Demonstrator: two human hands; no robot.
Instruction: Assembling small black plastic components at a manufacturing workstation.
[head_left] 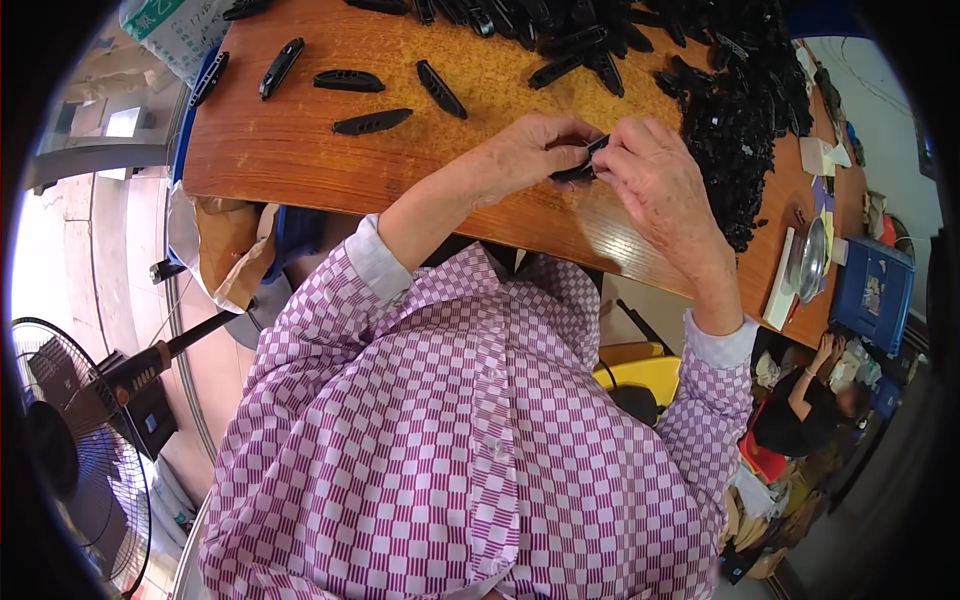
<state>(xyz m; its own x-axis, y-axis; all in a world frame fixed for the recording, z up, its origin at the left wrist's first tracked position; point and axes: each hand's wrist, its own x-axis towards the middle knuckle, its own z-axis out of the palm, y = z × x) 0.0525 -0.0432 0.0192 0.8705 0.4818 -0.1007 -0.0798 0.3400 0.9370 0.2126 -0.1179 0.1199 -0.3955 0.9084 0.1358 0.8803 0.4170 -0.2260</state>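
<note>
Over the table's near edge, both my hands come together on a small, dark, elongated plastic piece (572, 175). My left hand (528, 160) pinches it from the left between thumb and fingers. From the other side, the fingers of my right hand (655, 178) are closed at its right end and partly cover it. Several similar long black slotted pieces lie apart to the left, among them one flat piece (372, 122) and one slanted piece (441, 90). A pile of such black pieces (575, 42) spreads along the far side.
The wooden table (300, 160) bears a big heap of small black parts (725, 150) at right. Past it are a metal bowl (812, 260) and a blue crate (875, 290). A paper bag (225, 250) and fan (75, 450) stand left. Another person (800, 415) sits at right.
</note>
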